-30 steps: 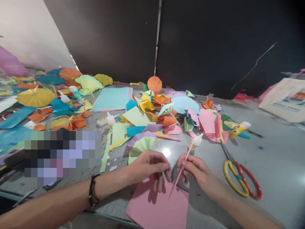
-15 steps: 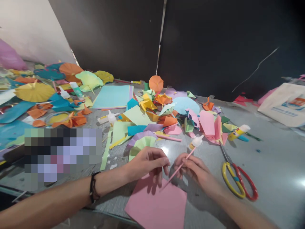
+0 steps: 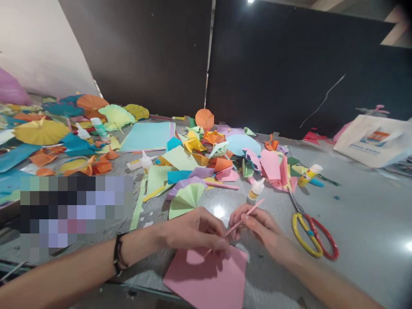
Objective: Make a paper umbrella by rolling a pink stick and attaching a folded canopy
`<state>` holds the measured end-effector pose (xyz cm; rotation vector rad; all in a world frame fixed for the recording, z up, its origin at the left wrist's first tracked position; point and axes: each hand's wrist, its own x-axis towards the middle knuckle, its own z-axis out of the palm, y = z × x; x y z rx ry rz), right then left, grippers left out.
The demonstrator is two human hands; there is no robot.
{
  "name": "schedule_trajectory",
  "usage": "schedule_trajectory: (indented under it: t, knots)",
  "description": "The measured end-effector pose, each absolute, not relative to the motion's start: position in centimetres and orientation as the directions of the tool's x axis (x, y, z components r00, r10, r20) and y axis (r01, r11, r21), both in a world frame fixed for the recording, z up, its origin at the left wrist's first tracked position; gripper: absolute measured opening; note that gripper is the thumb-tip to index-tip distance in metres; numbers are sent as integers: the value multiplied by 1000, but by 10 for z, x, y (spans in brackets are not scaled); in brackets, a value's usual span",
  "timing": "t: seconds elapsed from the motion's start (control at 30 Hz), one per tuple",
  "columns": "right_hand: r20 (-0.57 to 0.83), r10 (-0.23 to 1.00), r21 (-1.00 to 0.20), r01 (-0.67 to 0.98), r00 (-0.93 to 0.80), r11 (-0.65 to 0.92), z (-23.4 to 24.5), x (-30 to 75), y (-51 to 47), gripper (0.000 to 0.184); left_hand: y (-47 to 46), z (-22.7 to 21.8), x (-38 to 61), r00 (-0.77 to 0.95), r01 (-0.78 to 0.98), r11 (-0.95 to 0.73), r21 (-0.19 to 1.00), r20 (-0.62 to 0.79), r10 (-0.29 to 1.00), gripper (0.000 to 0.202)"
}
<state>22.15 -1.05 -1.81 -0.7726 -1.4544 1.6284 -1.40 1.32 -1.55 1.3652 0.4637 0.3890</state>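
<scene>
A thin pink rolled paper stick [image 3: 255,206] slants between my two hands. My right hand [image 3: 259,225] pinches its upper part between thumb and fingers. Around the lower part, the fingers of my left hand [image 3: 199,234] are closed, and they cover some of it. Under my left hand lies a square sheet of pink paper [image 3: 209,281] at the table's front edge. Just beyond my right hand stands a small white glue bottle [image 3: 257,189]. A green pleated paper fan [image 3: 188,199] lies behind my left wrist.
Scissors with yellow and red handles [image 3: 313,238] lie to the right. Coloured paper scraps [image 3: 180,158] heap across the middle, near a glue stick [image 3: 310,175]. Blue sheets [image 3: 146,135] lie further back. A white bag [image 3: 373,141] stands at far right. A blurred patch [image 3: 74,210] hides the left.
My left hand has moved onto the lower part of the pink paper stick and closed on it. My right hand keeps its hold. The view has tilted up and turned slightly right.
</scene>
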Motion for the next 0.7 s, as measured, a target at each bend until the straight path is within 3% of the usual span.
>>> schedule_trajectory:
  t: [0.13, 0.37, 0.57, 0.7]
  knots:
    - [108, 911, -984, -172, -397, 42, -18, 226, -3, 44, 10, -17, -15, 900, 31, 291, 956, -154, 408, 39]
    - [371, 929, -924, -100, 12, 370, -13, 247, 24, 47, 9, -21, -16, 877, 6, 273, 962, -136, 460, 36]
    - [656, 687, -744, 116, 314, 658, -7, 270, 39, 39, 11, -24, -13, 823, -116, 284, 952, -68, 563, 35]
    - [816, 503, -578, 381, 285, 722, -9, 270, 37, 14, 11, -20, -11, 750, -188, 254, 949, -29, 660, 37]
